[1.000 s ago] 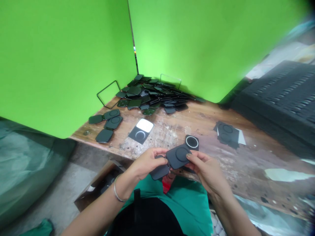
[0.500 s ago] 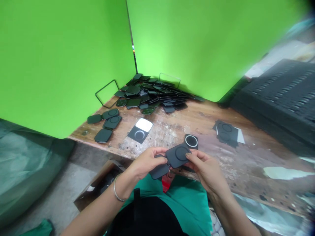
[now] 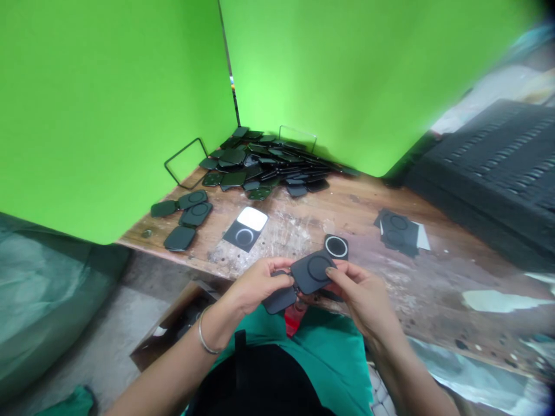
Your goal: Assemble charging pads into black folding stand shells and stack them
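Hardly anything moves since the earlier frames: the view shifts slightly, so the bench things sit a touch further left, while both hands keep their pose. Left hand (image 3: 259,284) slants in from lower left, thumb over the hinge side of one dark two-panel pad (image 3: 311,273), fingers partly hidden behind. Right hand (image 3: 361,292) comes from lower right, its thumb pressing the ringed panel's right edge. Both are closed on the pad, held tilted above the bench's near edge. Just behind it lies one white-ringed dark piece (image 3: 336,247). Further out on the wooden bench (image 3: 295,222) are one dark sheet (image 3: 241,236) with one white panel (image 3: 252,219), four dark panels (image 3: 180,237) at left, overlapping dark cards (image 3: 398,231) at right, two wire frames (image 3: 173,164), and one dark pile (image 3: 264,164), too overlapped to count
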`<move>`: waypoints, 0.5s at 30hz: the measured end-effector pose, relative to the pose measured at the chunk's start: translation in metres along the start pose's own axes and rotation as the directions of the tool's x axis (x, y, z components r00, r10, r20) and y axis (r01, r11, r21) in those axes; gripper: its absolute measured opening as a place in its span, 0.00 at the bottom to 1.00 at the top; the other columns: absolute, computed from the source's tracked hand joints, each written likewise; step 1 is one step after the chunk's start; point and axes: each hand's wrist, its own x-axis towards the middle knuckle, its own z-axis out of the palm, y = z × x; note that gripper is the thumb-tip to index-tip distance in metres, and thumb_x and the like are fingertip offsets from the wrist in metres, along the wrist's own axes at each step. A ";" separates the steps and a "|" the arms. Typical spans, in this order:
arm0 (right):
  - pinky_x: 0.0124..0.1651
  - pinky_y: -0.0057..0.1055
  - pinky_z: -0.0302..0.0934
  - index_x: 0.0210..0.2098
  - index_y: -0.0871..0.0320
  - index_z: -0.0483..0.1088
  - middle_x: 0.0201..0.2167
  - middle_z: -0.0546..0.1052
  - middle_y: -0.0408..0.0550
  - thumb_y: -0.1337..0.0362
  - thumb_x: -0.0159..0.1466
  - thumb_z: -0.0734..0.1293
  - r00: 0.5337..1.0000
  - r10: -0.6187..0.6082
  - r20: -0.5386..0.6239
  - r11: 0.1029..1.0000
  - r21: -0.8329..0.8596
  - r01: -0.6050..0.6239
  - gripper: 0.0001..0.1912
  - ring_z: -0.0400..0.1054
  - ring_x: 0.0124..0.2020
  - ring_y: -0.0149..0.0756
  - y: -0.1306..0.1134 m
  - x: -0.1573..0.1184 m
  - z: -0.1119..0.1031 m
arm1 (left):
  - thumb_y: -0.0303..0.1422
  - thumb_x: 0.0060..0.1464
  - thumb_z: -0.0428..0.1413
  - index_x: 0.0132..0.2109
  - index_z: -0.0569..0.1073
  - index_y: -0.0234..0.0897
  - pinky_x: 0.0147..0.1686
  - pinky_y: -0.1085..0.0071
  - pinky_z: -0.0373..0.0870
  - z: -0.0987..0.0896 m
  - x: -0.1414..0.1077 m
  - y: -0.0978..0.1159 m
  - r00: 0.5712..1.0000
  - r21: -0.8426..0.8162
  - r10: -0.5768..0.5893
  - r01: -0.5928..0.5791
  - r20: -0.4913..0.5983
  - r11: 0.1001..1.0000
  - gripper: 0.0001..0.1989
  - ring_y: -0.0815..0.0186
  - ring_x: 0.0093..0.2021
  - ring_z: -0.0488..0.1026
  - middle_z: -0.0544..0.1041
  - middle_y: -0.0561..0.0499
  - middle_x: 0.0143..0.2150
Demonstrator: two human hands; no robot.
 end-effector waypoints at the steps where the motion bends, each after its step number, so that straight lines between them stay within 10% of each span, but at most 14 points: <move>1: 0.41 0.34 0.73 0.22 0.60 0.76 0.42 0.80 0.50 0.54 0.44 0.81 1.000 -0.007 0.002 1.000 -0.008 0.007 0.17 0.74 0.35 0.37 0.001 0.000 -0.001 | 0.27 0.43 0.62 0.48 0.78 0.31 0.33 0.72 0.75 0.000 0.000 0.000 1.000 -0.002 0.001 -0.001 0.000 1.000 0.22 0.67 0.29 0.78 0.82 0.46 0.36; 15: 0.40 0.32 0.71 0.21 0.60 0.75 0.42 0.79 0.53 0.53 0.47 0.78 0.987 -0.159 -0.026 0.974 -0.167 0.152 0.17 0.73 0.38 0.40 -0.003 -0.006 0.002 | 0.33 0.48 0.62 0.49 0.78 0.31 0.29 0.74 0.75 0.000 -0.001 -0.002 0.999 0.030 -0.001 0.002 -0.048 1.000 0.20 0.68 0.27 0.77 0.82 0.46 0.34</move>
